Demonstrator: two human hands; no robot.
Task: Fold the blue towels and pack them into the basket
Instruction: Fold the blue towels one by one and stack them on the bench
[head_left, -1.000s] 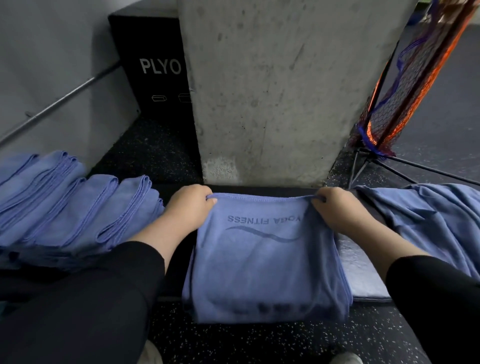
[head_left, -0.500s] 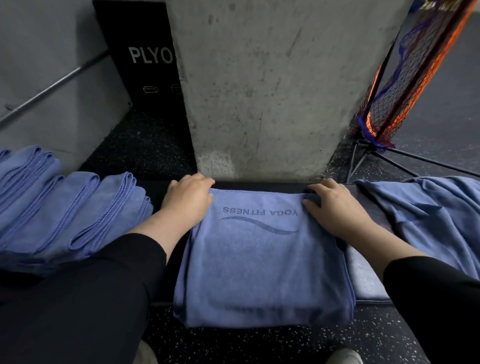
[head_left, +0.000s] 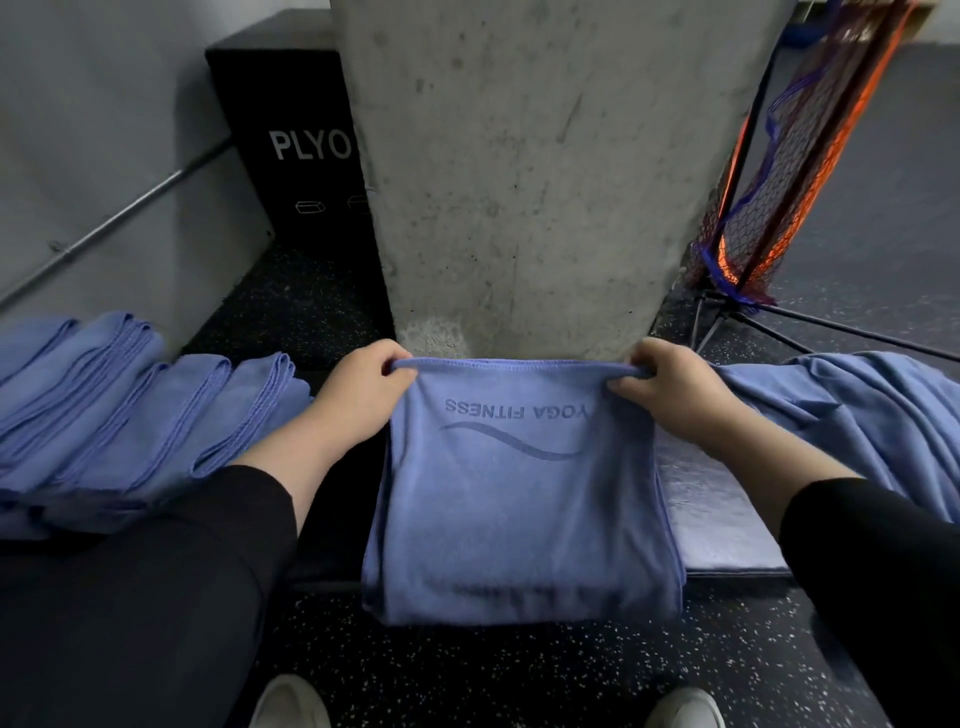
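A blue towel (head_left: 519, 499) with upside-down "YOGA FITNESS" print lies folded across a dark bench, its near edge hanging over the front. My left hand (head_left: 358, 400) pinches its far left corner and my right hand (head_left: 670, 389) pinches its far right corner, lifting the far edge a little. Several folded blue towels (head_left: 130, 415) lie in a row at the left. A heap of unfolded blue towels (head_left: 852, 415) lies at the right. No basket is in view.
A concrete pillar (head_left: 545, 171) stands right behind the bench. A black PLYO box (head_left: 291, 145) sits at the back left beside a grey wall. An orange and blue net on a black stand (head_left: 779, 171) leans at the back right. My white shoes (head_left: 291, 701) show on the speckled floor.
Half a second ago both hands rested flat on the towel's far corners; now they pinch those corners and raise the far edge.
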